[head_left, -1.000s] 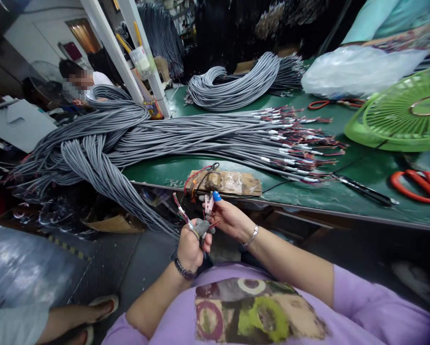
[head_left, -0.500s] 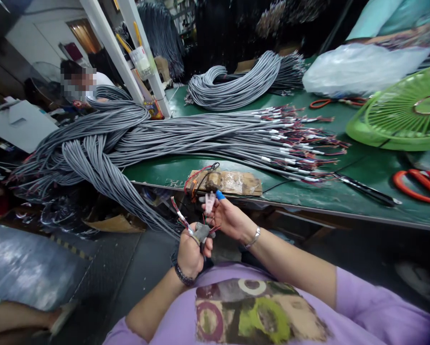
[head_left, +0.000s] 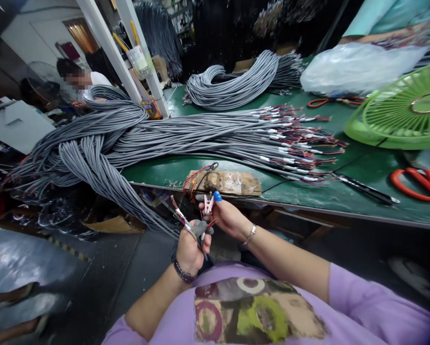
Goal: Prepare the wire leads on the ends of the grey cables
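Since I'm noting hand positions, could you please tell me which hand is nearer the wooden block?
Right. The right hand is just in front of the wooden block; the left hand is farther from it, closer to the body and leftward.

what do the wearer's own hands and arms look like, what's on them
Light purple sleeves leave the forearms bare. The left hand wears a dark, beaded-looking bracelet and grey coverings on some digits. The right hand wears a shiny, silver-coloured bracelet and a blue cover over one fingertip.
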{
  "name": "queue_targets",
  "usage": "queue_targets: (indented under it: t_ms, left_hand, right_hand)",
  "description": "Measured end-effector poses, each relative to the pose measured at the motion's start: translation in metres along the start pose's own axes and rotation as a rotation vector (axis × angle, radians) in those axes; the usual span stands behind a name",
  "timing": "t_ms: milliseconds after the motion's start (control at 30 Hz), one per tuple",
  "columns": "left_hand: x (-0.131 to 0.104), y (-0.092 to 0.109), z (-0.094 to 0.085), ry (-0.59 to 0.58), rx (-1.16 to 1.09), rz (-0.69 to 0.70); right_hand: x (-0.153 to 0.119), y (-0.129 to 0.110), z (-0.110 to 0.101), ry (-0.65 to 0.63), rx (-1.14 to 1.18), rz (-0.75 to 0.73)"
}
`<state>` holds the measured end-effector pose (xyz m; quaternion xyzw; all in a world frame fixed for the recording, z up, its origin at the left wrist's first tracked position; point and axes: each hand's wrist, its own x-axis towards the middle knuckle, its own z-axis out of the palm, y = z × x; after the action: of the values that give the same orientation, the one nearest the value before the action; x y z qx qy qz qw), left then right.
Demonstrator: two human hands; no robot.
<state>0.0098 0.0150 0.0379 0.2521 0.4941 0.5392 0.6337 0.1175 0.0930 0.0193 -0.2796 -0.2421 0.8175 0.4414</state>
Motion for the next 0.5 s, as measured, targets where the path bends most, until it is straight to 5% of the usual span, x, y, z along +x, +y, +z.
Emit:
queue_targets:
  t_ms: [500]
  left_hand:
    - [-0.0004, -0.0038, 0.0002, 0.029, 0.020, 0.022]
  right_hand:
    - [-0.0044, -0.0041, 0.0077, 0.034, 0.133, 0.081]
